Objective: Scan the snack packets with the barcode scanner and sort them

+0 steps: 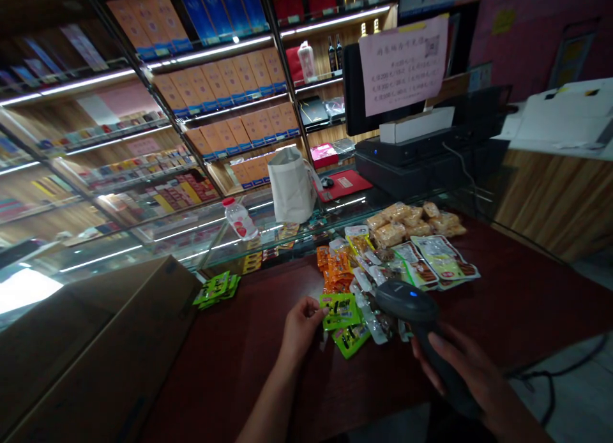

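Note:
My left hand (302, 325) pinches the left edge of a green snack packet (341, 310), which overlaps a second green packet (352, 338) on the dark red table. In my right hand (460, 360) is a black barcode scanner (407, 300) with a small blue light, its head pointing left over the packets. Orange snack packets (335, 269) and clear packs of dark food (373, 312) lie just beyond. Behind the scanner are larger green-and-white snack bags (443, 261) and a heap of wrapped tan pieces (407, 223).
A cardboard box (96, 341) stands at the left, beside a stack of green packets (217, 290). On the glass counter are a red-capped bottle (239, 219), a white bag (291, 187) and a monitor (352, 92) bearing a paper sign. Stocked shelves (215, 79) line the back.

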Demonstrator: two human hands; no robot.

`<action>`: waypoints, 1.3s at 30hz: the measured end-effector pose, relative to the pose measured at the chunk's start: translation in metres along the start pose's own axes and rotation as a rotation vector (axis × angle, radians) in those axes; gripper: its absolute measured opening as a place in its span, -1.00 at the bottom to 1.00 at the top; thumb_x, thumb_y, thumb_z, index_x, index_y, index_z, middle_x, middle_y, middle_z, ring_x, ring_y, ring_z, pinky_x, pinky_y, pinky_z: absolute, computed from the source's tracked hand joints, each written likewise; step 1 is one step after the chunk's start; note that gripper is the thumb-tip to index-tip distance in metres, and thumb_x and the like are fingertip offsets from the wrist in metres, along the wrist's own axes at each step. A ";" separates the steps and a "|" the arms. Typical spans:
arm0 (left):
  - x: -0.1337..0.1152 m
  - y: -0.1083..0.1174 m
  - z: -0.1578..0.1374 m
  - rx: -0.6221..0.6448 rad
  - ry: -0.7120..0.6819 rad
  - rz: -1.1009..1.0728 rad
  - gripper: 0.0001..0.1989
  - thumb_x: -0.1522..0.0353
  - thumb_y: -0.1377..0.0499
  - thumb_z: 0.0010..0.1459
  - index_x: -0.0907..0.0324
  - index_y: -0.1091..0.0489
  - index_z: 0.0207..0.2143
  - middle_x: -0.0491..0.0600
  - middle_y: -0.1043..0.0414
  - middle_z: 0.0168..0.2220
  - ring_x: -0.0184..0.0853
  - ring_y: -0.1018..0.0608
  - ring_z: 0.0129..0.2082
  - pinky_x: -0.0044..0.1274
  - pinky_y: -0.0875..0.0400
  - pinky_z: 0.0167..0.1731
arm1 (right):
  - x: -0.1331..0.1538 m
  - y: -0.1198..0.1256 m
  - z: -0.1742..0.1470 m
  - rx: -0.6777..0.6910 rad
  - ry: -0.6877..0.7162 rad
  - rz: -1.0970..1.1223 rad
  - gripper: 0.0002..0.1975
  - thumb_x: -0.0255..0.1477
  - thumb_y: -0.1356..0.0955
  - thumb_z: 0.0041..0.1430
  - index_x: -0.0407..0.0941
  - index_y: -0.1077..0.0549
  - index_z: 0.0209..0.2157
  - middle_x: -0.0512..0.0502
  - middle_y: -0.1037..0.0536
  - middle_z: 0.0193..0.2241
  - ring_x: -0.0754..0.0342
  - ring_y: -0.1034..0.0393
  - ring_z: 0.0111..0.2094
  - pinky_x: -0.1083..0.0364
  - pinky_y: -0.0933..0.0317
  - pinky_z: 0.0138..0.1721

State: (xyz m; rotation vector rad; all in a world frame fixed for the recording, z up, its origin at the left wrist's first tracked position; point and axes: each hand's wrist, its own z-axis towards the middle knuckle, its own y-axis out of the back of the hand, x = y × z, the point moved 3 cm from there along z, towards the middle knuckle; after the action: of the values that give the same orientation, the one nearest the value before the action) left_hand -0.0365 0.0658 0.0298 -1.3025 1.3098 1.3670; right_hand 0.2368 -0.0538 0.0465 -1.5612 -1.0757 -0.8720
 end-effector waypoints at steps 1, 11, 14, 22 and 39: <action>-0.002 -0.001 -0.003 0.017 -0.019 -0.005 -0.66 0.24 -0.45 -0.27 0.19 -0.36 -0.58 -0.18 -0.32 -0.64 -0.49 -0.32 -0.63 -0.66 -0.16 -0.59 | 0.000 0.000 0.001 0.002 0.006 0.002 -0.52 0.04 -0.44 0.06 -0.14 -0.53 -0.37 0.00 -0.47 -0.65 0.16 -0.23 -0.67 0.16 -0.13 -0.61; -0.014 0.006 -0.034 -0.093 0.112 -0.270 -0.57 0.22 -0.50 -0.32 0.23 -0.46 -0.42 -0.15 -0.45 -0.56 -0.50 -0.42 -0.62 -0.66 -0.34 -0.59 | -0.003 -0.013 0.006 0.114 0.047 -0.003 -0.56 -0.02 -0.42 0.13 -0.16 -0.51 -0.36 -0.01 -0.49 -0.59 0.19 -0.24 -0.69 0.19 -0.10 -0.65; -0.017 0.009 -0.041 -0.150 0.156 -0.359 -0.56 0.25 -0.52 -0.39 0.25 -0.50 -0.43 -0.11 -0.49 -0.54 -0.48 -0.48 -0.59 -0.66 -0.37 -0.58 | -0.003 -0.022 0.006 0.167 0.035 -0.002 -0.55 -0.01 -0.41 0.14 -0.16 -0.50 -0.39 0.02 -0.44 -0.65 0.19 -0.23 -0.69 0.19 -0.09 -0.65; -0.024 0.015 -0.052 -0.251 0.124 -0.405 -0.59 0.27 -0.53 -0.40 0.24 -0.48 -0.48 -0.11 -0.50 -0.55 -0.42 -0.54 -0.55 -0.65 -0.40 -0.57 | 0.000 -0.047 0.000 0.282 0.068 -0.033 -0.54 0.02 -0.42 0.10 -0.14 -0.47 -0.38 0.01 -0.49 -0.55 0.23 -0.21 -0.71 0.19 -0.06 -0.66; -0.016 0.016 -0.053 -0.267 0.094 -0.428 -0.61 0.29 -0.52 -0.36 0.24 -0.48 -0.47 -0.12 -0.51 -0.56 -0.42 -0.55 -0.55 -0.65 -0.42 -0.55 | -0.001 -0.051 -0.008 0.330 0.090 -0.089 -0.54 0.01 -0.38 0.16 -0.16 -0.46 -0.40 0.06 -0.42 -0.59 0.23 -0.20 -0.68 0.19 -0.04 -0.62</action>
State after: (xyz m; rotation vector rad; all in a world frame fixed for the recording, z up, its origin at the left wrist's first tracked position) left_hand -0.0433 0.0125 0.0521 -1.7294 0.8548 1.2115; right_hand 0.1888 -0.0572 0.0643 -1.1980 -1.1659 -0.7715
